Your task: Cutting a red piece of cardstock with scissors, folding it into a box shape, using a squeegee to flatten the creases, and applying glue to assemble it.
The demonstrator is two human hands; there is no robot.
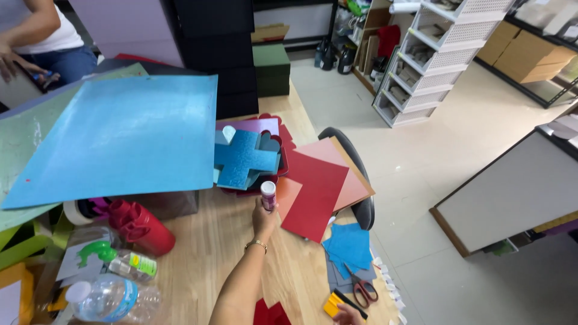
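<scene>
Pink glue stick [268,195], 1, pinched upright in left hand [264,218]; right hand [347,314] grip unclear, near 1 scissors [362,290].

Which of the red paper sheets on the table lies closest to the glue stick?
The small orange-red paper sheet just right of the white glue stick held in the left hand; the bigger dark red sheet lies farther out.
</scene>
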